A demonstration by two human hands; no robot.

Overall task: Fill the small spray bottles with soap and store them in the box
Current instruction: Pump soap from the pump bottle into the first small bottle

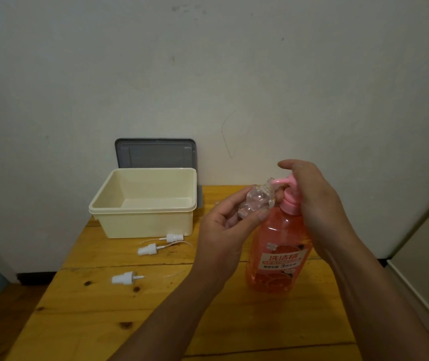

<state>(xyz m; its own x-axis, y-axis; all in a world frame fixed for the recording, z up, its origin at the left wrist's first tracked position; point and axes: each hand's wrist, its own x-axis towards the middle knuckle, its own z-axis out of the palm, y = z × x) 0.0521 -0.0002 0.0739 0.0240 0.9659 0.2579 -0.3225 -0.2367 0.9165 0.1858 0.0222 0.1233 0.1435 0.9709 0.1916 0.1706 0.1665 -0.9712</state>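
Note:
My left hand [227,225] grips a small clear spray bottle [256,200], tilted, its mouth held up to the pink spout of the orange soap bottle [278,254]. My right hand [312,201] rests over the pink pump head [287,182], fingers curved over it. The soap bottle stands upright on the wooden table [104,308]. A cream box [143,204] stands empty at the table's back left. Three white spray caps with thin tubes lie loose on the table: one [173,238], another [148,249], a third [126,278].
A grey lid [156,153] leans on the wall behind the box. The table's left edge drops to a dark floor. A pale cabinet side [427,256] stands at the right.

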